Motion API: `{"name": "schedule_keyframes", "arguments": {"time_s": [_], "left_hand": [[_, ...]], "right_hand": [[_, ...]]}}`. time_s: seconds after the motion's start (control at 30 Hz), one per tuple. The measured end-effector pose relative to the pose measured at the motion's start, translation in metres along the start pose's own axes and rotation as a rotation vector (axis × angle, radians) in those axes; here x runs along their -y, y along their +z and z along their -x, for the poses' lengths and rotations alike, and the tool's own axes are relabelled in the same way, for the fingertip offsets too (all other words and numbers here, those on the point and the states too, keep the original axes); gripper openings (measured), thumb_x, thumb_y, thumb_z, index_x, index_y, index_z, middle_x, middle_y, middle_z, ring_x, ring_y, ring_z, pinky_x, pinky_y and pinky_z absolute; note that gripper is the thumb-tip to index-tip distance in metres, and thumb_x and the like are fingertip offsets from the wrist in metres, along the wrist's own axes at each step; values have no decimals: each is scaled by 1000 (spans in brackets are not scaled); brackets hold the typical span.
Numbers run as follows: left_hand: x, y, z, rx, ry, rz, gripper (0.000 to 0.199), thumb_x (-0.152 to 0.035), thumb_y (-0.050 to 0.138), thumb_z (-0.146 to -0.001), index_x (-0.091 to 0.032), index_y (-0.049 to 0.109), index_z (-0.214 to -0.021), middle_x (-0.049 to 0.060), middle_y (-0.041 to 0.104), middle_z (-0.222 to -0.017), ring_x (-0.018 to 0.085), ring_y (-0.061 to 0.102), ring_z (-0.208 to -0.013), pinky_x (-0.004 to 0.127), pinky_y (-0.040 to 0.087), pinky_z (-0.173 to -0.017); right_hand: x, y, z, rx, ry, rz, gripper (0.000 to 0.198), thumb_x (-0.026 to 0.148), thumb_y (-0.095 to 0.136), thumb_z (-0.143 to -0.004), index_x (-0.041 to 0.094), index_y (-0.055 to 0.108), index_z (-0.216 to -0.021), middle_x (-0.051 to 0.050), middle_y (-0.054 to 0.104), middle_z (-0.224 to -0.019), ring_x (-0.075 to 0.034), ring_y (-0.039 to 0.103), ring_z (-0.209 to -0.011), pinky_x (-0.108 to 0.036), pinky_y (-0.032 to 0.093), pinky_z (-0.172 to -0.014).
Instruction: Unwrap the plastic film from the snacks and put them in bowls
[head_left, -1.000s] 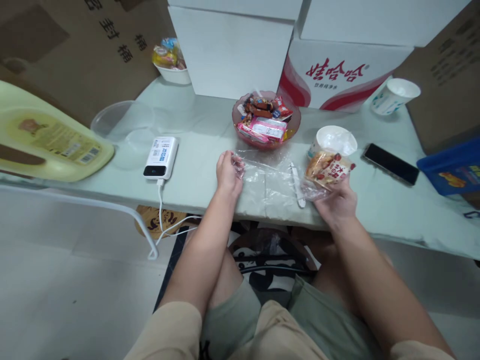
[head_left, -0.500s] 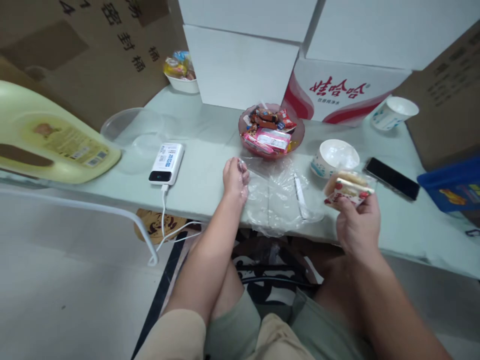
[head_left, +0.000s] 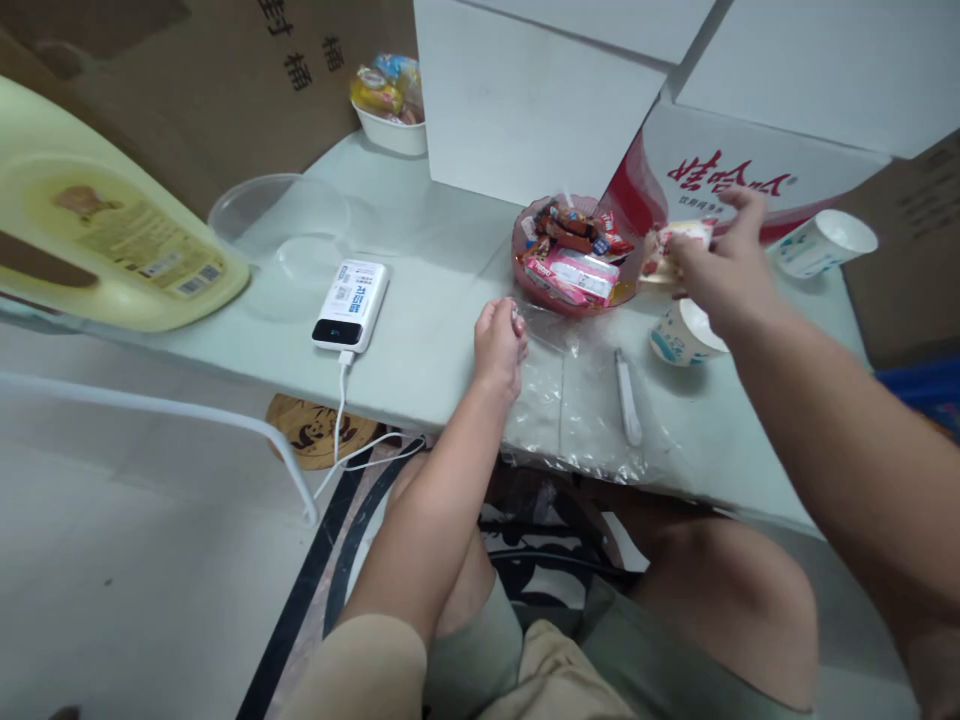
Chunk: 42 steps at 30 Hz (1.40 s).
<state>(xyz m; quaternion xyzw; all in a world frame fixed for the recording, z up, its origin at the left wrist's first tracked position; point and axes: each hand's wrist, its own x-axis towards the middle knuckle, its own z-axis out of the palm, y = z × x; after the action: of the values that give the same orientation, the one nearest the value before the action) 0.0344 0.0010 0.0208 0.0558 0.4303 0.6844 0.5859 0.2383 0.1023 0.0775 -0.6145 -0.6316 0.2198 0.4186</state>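
My right hand (head_left: 731, 265) holds a wrapped snack (head_left: 679, 240) with a red-and-cream wrapper, just at the right rim of a pink glass bowl (head_left: 527, 283). Several packaged sweets (head_left: 577, 275) fill that bowl. My left hand (head_left: 501, 348) is closed on the edge of a clear plastic bag (head_left: 581, 400), which is spread flat over the front of the table. On the bag lies a white, slim utility knife (head_left: 627, 400). Partly behind my right hand stands a paper cup (head_left: 679, 335).
A power bank (head_left: 352, 300) with a white cable lies to the left, near a clear plastic lid (head_left: 277, 215) and a big yellow jug (head_left: 112, 230). White boxes (head_left: 540, 110) line the back. Another paper cup (head_left: 825, 243) and a white bowl of snacks (head_left: 390, 130) stand there.
My right hand has carried the wrapped snack up and away from me, from beside the paper cup to the bowl's edge. My left hand stays on the bag. The view has shifted.
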Motion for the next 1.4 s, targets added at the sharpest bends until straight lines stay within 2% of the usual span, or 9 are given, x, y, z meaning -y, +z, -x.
{"name": "schedule_keyframes", "arguments": {"time_s": [0.1,0.23,0.47,0.63,0.8,0.9,1.0,1.17,1.4], "left_hand": [[-2,0,0,9,-10,-2,22,-21,53,-97,-20,45,-76,-8,39,-55,4,23,-37,18,13,-40],[-3,0,1,12,-9,-11,22,-19,48,-98,-21,44,-76,-8,39,-54,4,24,-36,18,12,-40],[-3,1,2,15,-14,-12,23,-22,55,-96,-20,45,-75,-8,39,-55,4,23,-38,19,13,-41],[0,2,3,17,-19,-55,23,-21,52,-96,-21,45,-74,-7,39,-56,5,24,-38,18,14,-41],[-3,-3,-1,24,-50,-228,26,-23,53,-98,-19,51,-72,-4,42,-54,6,29,-41,19,15,-43],[-9,-12,-2,91,-66,-358,29,-37,62,-95,-18,58,-73,-2,45,-56,7,33,-43,19,18,-45],[-13,-23,-2,143,-8,-503,23,-33,80,-80,-20,61,-82,-1,52,-62,8,41,-47,19,25,-46],[-14,-40,-8,44,185,-617,55,-3,82,-61,-27,59,-104,-2,60,-75,9,53,-53,19,34,-47],[-25,-55,-33,-80,440,-830,37,-14,69,-78,-23,52,-110,1,66,-85,12,61,-68,24,38,-51]], "right_hand": [[0,17,-29,-4,97,251,57,38,75,-79,30,51,-130,-4,56,-96,-21,61,-75,-47,55,-77],[-2,29,-36,5,152,333,50,52,76,-76,20,62,-112,-11,53,-112,-31,63,-103,-62,41,-105],[1,30,-23,191,-95,572,20,21,68,-81,16,67,-100,-9,62,-97,-25,60,-97,-49,45,-97],[5,29,-18,260,-226,572,9,26,68,-79,19,73,-84,-5,57,-75,-26,60,-86,-46,49,-87],[2,7,55,94,-458,378,23,29,52,-89,21,73,-94,-5,59,-81,-23,60,-80,-42,50,-82],[-25,1,117,210,-511,288,23,26,51,-90,25,70,-103,-7,68,-90,-25,65,-88,-43,53,-84],[-57,6,162,355,-544,293,33,27,53,-90,23,65,-120,-13,70,-121,-32,63,-119,-52,51,-99],[-66,11,190,424,-453,466,66,41,56,-92,20,42,-153,-19,45,-159,-42,36,-149,-66,37,-113],[-53,-5,209,634,-312,692,70,50,49,-97,23,35,-160,-17,28,-168,-38,23,-157,-58,25,-123]]}}
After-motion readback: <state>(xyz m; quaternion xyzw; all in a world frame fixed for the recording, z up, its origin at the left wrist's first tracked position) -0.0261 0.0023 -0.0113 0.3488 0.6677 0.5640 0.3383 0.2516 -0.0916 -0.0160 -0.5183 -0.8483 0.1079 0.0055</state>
